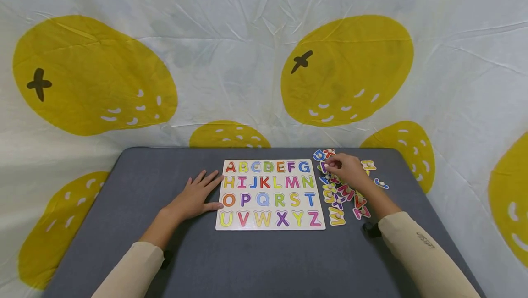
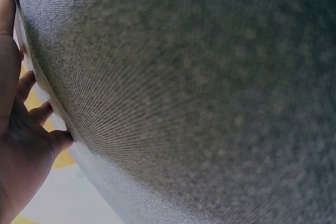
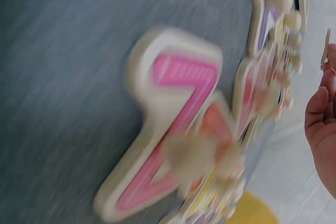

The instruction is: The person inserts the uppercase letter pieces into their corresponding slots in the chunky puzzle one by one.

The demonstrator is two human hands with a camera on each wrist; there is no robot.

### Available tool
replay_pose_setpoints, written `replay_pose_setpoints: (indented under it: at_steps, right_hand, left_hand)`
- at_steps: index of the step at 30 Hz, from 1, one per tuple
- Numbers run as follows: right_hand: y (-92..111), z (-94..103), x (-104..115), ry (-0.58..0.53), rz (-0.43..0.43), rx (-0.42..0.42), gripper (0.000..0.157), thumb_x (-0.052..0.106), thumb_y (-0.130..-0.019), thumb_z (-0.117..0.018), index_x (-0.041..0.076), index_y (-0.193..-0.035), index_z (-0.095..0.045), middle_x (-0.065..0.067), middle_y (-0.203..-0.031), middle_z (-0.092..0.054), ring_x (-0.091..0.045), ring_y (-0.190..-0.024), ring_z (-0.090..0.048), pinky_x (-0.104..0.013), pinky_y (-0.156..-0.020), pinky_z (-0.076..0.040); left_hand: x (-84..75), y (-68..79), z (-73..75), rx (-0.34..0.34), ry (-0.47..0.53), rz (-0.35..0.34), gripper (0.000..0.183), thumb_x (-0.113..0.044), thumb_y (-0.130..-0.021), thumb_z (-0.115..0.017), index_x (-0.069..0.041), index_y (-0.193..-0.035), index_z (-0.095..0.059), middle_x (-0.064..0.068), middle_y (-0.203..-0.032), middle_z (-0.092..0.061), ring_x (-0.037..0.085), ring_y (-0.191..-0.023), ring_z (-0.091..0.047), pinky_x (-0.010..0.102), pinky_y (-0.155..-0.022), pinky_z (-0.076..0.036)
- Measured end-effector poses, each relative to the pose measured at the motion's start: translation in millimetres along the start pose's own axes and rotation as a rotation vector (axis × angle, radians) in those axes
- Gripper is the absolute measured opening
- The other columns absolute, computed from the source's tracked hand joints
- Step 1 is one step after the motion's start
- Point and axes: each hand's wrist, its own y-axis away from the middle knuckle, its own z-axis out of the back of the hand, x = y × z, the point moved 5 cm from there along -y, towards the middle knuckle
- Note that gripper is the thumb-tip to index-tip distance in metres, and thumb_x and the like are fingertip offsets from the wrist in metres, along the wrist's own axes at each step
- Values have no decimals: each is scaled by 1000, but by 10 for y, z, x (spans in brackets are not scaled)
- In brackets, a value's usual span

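A white alphabet puzzle board [image 1: 268, 229] lies on the grey table with coloured letters in rows. Knobs show on several top-row letters from A to E. My left hand [image 1: 194, 199] has its fingers spread, the fingertips and thumb at the board's left edge. Right of the board, my right hand [image 1: 350, 169] pinches a purple letter piece [image 1: 324, 167] by its knob. In the right wrist view that piece [image 3: 326, 48] appears edge-on at the fingertips, above the pile. A pink Z piece [image 3: 181, 114] is close to that camera.
Loose knobbed letter pieces [image 1: 337, 216] lie heaped along the board's right side, partly under my right forearm. A blue J piece [image 1: 381, 183] lies further right. The table [image 1: 264, 266] ends at a white curtain [image 1: 231, 82] with yellow fruit shapes.
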Motion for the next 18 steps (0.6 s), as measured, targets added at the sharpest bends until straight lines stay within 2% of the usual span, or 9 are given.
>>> replay_pose_setpoints:
  at_steps: [7, 12, 18]
  right_hand:
    - [-185, -185, 188, 7, 27, 23, 15, 18, -95, -76, 7, -105, -77, -2, -87, -68, -16, -77, -58, -32, -71, -49]
    - [-283, -337, 354, -12, 72, 43, 14, 16, -95, -76, 5, -103, -77, -4, -87, -70, -16, -77, -60, -34, -73, -50]
    - [-384, -520, 497, -68, 52, 87, 12, 17, -97, -74, 7, -102, -76, -4, -90, -69, -16, -80, -60, -32, -73, -50]
  left_hand:
    - [-5, -12, 15, -4, -1, -3, 93, -62, -90, -70, -22, -164, -32, 10, -170, -28, 48, -156, -19, 79, -115, -19]
    - [-2, -9, 10, -1, -4, -5, 93, -62, -90, -70, -22, -164, -31, 11, -170, -28, 48, -156, -19, 79, -115, -19]
    - [1, -2, 3, 2, -8, -4, 93, -63, -90, -70, -22, -164, -31, 10, -171, -28, 48, -157, -19, 79, -115, -20]
